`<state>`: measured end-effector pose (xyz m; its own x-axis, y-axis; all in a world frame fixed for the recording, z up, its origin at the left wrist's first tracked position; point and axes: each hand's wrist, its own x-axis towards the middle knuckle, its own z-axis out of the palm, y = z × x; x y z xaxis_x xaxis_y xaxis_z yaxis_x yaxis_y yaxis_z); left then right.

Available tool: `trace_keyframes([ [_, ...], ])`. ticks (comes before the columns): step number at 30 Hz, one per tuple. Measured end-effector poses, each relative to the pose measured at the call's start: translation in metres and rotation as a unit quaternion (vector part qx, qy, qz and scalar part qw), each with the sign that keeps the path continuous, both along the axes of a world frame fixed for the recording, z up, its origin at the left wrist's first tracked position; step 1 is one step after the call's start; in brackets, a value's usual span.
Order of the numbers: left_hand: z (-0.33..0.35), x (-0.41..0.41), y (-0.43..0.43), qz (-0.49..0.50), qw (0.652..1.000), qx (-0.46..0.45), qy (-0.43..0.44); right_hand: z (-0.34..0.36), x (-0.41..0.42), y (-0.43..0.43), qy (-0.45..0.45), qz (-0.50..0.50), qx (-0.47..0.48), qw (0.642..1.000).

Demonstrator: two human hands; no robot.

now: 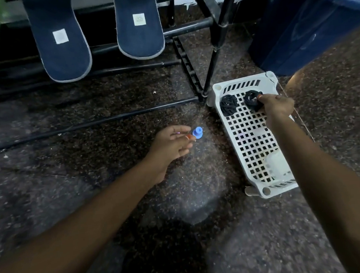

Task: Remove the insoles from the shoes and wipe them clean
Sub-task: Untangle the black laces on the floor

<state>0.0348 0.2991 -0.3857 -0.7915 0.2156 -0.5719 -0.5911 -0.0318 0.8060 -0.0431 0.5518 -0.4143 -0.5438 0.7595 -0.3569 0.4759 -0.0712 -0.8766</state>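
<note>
Right hand (277, 107) pinches one lace coil (252, 101) (black, of two) in white basket (241, 80).

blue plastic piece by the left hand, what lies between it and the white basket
Only bare speckled floor, from the blue plastic piece to the white basket, in the head view.

1. Open floor (114, 184) between the arms and left of the left hand (171, 143): free passage.
2. Black rack bars (87, 124) cross the floor ahead; navy insoles (59, 38) lean on them, blocking reach behind.
3. White basket (250, 141) sits right, just beside the rack's corner leg; black bundle (228, 105) and second black bundle (251, 100), gripped by right hand (276, 107), fill its far end.
4. Blue bin (306, 29) walls off far right.
5. Blue cap (197, 132) just beside left fingertips.
</note>
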Motion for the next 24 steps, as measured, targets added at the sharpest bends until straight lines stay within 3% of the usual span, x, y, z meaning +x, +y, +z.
trace_keyframes([
  [18,0.0,0.005,-0.004,0.018,1.0,-0.008,-0.015,-0.006,0.001,0.011,-0.029,0.01,0.099,0.995],
  [24,-0.006,0.003,-0.009,0.027,0.999,-0.031,0.002,-0.003,0.016,0.006,0.025,0.019,0.143,0.989],
])
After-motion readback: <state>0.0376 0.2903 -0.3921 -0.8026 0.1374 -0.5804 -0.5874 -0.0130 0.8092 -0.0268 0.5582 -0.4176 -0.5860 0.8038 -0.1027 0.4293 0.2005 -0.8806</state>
